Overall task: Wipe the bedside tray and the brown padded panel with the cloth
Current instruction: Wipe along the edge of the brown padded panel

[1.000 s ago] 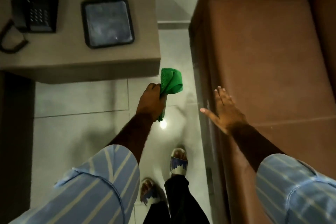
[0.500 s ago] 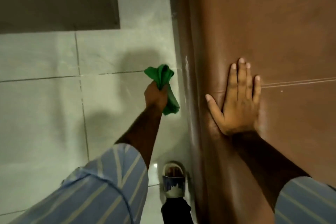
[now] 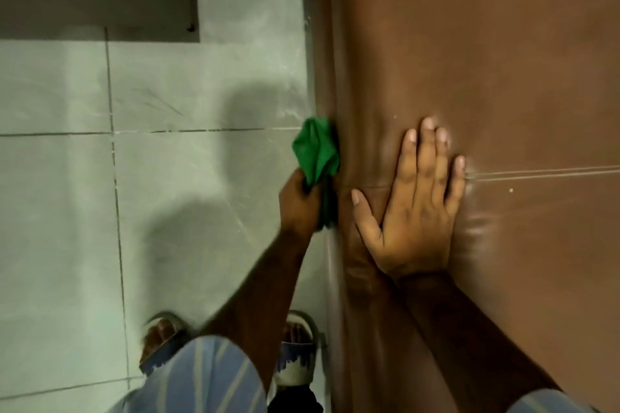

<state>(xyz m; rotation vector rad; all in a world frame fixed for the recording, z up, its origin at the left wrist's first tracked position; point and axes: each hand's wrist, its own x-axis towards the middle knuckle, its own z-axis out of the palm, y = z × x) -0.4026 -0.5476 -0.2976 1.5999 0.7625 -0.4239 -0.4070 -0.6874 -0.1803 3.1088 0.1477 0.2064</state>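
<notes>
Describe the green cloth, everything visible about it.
The green cloth is a small, soft, matte rag, like microfibre, bunched into loose folds rather than spread flat. The left hand grips its lower part in a closed fist, so a crumpled wad sticks out above the knuckles and a darker strip hangs below. Its right side sits against the rounded left edge of the brown padded panel, above the grey tiled floor. The right hand lies flat on the panel beside it, not touching the cloth.
</notes>
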